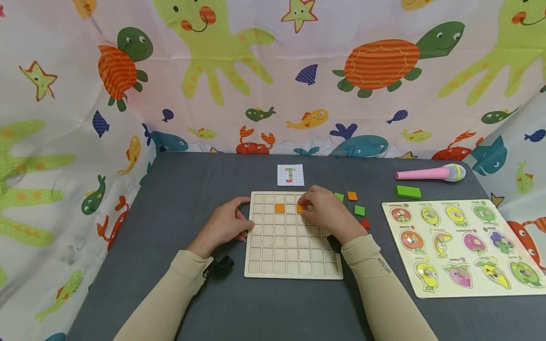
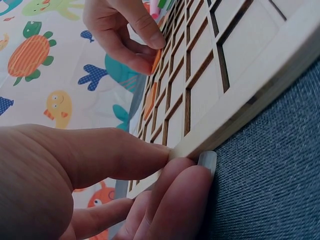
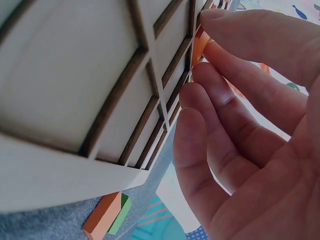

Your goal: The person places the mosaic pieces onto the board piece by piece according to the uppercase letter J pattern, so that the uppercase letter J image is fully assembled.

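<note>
A person's right hand (image 1: 328, 210) pinches an orange square (image 1: 300, 208) between thumb and fingertip, the fingers all but closed around it, at the second row from the far edge of a wooden board (image 1: 294, 277). The square, equal-sided with no long axis, lies directly under that grip; a matching orange tile (image 1: 279, 208) sits left in the same row, one bare cell between. Whether the pinched piece is fully seated cannot be told. The left hand (image 1: 223, 221), farther off, holds nothing, its fingertips touching the board's left edge.
</note>
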`<state>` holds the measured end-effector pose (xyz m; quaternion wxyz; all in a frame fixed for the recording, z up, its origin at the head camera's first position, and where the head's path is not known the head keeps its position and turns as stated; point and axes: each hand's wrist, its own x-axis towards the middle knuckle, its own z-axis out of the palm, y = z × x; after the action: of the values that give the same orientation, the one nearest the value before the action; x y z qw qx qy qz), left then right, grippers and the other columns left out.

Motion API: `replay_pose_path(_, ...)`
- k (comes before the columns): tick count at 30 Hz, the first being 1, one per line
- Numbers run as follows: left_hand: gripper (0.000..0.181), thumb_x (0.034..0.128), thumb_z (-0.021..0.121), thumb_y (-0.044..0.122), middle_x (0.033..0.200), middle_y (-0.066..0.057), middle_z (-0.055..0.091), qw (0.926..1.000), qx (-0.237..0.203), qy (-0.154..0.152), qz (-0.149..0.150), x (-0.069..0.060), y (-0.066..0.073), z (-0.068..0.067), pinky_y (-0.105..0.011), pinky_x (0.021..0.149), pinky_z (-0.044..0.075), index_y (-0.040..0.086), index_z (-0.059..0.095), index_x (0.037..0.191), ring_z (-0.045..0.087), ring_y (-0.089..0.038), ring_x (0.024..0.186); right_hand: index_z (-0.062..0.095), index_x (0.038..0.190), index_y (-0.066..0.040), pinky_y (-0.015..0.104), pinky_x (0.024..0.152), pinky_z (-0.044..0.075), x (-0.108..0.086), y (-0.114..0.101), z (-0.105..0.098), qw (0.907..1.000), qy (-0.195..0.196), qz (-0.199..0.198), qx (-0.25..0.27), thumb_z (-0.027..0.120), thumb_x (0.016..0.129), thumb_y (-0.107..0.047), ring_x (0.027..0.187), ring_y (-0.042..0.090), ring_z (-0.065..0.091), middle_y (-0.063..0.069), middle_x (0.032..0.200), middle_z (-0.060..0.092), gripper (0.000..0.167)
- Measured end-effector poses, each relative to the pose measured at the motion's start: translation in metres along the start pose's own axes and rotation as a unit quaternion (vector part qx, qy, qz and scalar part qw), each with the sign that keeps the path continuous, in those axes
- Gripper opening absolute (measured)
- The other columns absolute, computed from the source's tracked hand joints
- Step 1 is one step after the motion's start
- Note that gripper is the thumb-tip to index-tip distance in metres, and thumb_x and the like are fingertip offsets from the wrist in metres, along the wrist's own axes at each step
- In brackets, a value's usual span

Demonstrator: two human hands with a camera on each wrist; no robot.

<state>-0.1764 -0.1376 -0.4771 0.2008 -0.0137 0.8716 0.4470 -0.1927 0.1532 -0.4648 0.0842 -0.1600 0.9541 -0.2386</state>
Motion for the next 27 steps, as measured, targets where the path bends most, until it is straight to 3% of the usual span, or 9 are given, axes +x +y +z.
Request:
replay_pose_path(8, 0.078, 0.0914, 0.079, 0.01, 0.095, -0.012, 0.069, 1.0, -0.004, -0.002, 0.0, 0.001, 0.002, -0.003, -0.033, 0.061, 0.066, 0.019, 0.048, 0.162, 0.074, -0.021, 0.066, 0.079, 0.125, -0.006, 0.048, 0.097, 0.062, -0.011, 0.002, -0.013, 0.9994, 0.029, -0.002, 0.018, 0.077, 0.099, -0.016, 0.109, 0.029, 0.068, 0.01, 0.117, 0.07, 0.027)
replay_pose_path(14, 0.078, 0.092, 0.078, 0.011, 0.096, -0.012, 0.069, 1.0, 0.001, -0.007, 0.004, 0.002, 0.003, -0.004, -0.032, 0.062, 0.066, 0.017, 0.047, 0.163, 0.074, -0.02, 0.067, 0.078, 0.127, -0.007, 0.052, 0.097, 0.061, -0.033, 0.032, -0.027, 0.9972, 0.06, 0.043, 0.012, 0.079, 0.099, -0.017, 0.109, 0.032, 0.068, 0.012, 0.118, 0.07, 0.03)
replay_pose_path(20, 0.077, 0.0917, 0.079, 0.011, 0.097, -0.012, 0.069, 1.0, 0.001, -0.003, 0.003, 0.002, 0.002, -0.004, -0.032, 0.062, 0.066, 0.018, 0.048, 0.162, 0.074, -0.021, 0.066, 0.078, 0.126, -0.008, 0.056, 0.097, 0.06, -0.055, 0.068, -0.037, 0.994, 0.066, 0.087, 0.005, 0.081, 0.098, -0.017, 0.109, 0.035, 0.068, 0.016, 0.119, 0.07, 0.03)
replay_pose_path(27, 0.078, 0.0909, 0.08, 0.012, 0.097, -0.012, 0.069, 1.0, -0.003, -0.007, -0.003, 0.0, 0.0, -0.001, -0.033, 0.063, 0.066, 0.019, 0.048, 0.162, 0.075, -0.021, 0.066, 0.077, 0.13, -0.007, 0.056, 0.094, 0.06, -0.063, 0.091, -0.045, 0.9914, 0.054, 0.119, 0.004, 0.08, 0.098, -0.02, 0.107, 0.035, 0.064, 0.018, 0.121, 0.068, 0.035)
